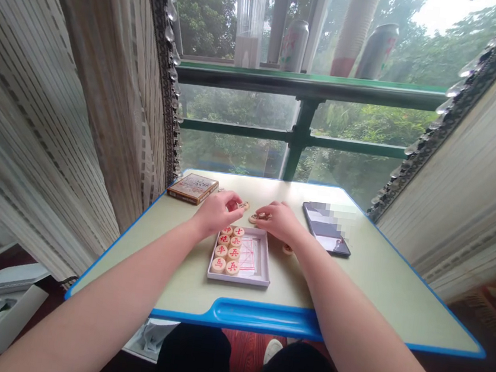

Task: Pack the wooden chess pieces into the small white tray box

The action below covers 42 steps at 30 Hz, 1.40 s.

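A shallow white box (261, 265) lies on the small table (366, 283) in front of me, holding several round wooden Chinese chess pieces (229, 249) in its left half. My left hand (218, 209) is just beyond the box, fingers pinched on one chess piece (243, 206). My right hand (277, 219) is curled over loose pieces (254, 218) behind the box's far edge, fingers bent down onto them. Another loose piece (287, 249) lies beside my right wrist.
A brown box lid (193, 187) lies at the table's far left corner. A dark phone (326, 227) rests to the right of my hands. The table has a blue rim and front groove (260, 317). Cans and a cup stack (355, 28) stand on the window ledge.
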Motion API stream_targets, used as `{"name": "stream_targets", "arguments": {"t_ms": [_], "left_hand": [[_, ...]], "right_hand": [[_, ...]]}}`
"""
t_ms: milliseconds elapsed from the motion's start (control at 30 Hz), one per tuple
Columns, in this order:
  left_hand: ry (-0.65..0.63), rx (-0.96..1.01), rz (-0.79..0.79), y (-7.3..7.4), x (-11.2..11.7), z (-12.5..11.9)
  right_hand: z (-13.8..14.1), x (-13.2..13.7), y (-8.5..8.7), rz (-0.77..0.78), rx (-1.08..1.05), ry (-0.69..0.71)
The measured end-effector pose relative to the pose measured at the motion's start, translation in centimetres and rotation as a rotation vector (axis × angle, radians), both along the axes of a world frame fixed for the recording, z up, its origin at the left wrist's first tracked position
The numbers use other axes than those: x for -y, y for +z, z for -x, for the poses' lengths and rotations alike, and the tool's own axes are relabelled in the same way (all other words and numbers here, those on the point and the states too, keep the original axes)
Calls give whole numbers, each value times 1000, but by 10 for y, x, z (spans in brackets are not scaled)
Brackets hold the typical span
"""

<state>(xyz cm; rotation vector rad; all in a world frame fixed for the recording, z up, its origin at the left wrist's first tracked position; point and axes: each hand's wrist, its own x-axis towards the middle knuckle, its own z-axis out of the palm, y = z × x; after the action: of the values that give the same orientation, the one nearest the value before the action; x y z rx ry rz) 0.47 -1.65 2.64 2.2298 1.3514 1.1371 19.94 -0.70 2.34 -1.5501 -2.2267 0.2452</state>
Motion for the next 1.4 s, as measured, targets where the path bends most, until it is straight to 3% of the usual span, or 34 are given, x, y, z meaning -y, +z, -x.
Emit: {"name": "stream_targets", "arguments": {"t_ms": [400, 600, 800, 1100, 1400], "left_hand": [[23, -24, -9, 2, -2, 4], [56, 7, -10, 3, -3, 7], [42, -13, -16, 4, -2, 7], [17, -75, -29, 1, -2, 6], [-9, -69, -40, 0, -1, 5]], "right_hand": [[-1, -1, 0, 67, -61, 52], [-15, 8, 16, 115, -161, -12], [-12, 29, 30, 267, -46, 219], [-3, 41, 28, 175, 182, 197], [0, 45, 29, 103, 252, 159]]}}
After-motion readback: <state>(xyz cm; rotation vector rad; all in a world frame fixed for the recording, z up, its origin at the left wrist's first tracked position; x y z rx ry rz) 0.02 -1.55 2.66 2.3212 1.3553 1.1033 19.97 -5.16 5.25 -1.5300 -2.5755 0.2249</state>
